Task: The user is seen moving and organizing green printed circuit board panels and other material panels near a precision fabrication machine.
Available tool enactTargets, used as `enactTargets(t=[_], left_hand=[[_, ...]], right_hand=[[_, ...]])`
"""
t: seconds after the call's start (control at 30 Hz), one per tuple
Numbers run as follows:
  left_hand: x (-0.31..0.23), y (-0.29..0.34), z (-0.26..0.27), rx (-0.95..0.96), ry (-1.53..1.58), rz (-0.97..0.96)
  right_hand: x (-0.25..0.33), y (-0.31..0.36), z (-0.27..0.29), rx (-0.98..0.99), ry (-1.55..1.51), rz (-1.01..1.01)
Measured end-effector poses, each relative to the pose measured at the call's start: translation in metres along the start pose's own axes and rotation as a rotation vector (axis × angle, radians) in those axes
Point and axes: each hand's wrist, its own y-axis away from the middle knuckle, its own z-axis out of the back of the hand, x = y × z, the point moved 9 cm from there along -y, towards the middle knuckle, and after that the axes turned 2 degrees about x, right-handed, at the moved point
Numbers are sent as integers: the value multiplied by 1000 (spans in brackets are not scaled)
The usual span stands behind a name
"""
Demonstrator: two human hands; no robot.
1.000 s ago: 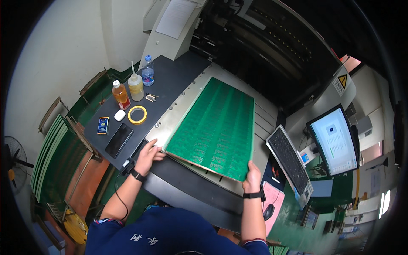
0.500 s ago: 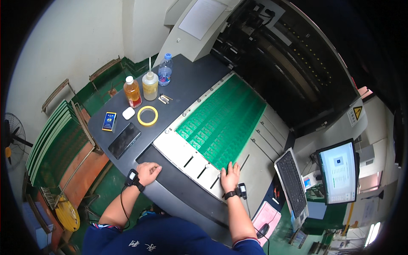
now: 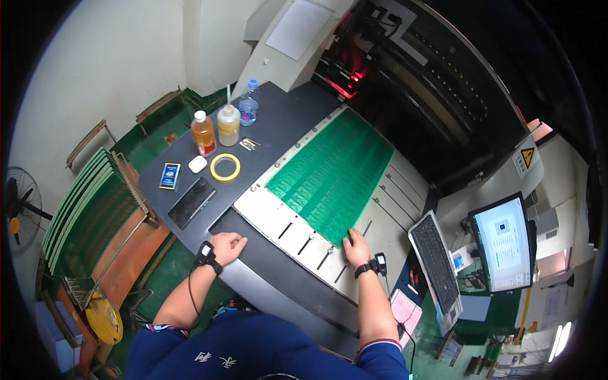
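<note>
A large green circuit panel (image 3: 335, 174), with rows of repeated patterns, lies on the white metal bed (image 3: 256, 206) of a machine. My right hand (image 3: 357, 249) is at the panel's near right corner, palm down, its thumb and fingertips at the edge and not wrapped round anything. On the dark front ledge of the machine rests my left hand (image 3: 228, 248), loosely curled with the fingers together; nothing shows in it. A black phone (image 3: 191, 202) lies just beyond that hand. Both wrists wear black straps with small cabled devices.
Yellow tape (image 3: 225, 168), a white case (image 3: 197, 164), a blue box (image 3: 169, 176) and bottles (image 3: 204, 134) stand on the dark tabletop. At the right are a keyboard (image 3: 434, 263) and a monitor (image 3: 503, 244). A rack of green panels (image 3: 88, 212) is at the left.
Red light has come on inside the machine. My right hand has shifted right along the panel's near edge to its corner, its fingers drawn closer. My left hand stays on the ledge.
</note>
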Motion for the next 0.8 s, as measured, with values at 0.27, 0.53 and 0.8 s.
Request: enactTargets(t=[0.27, 0.53, 0.8], left_hand=[[1, 2, -1, 40, -36, -24], [1, 1, -2, 13, -12, -33], [-16, 49, -17, 94, -121, -305]], right_hand=[[40, 121, -17, -293, 228, 129], [39, 231, -24, -252, 143, 48], [11, 278, -14, -387, 128, -45]])
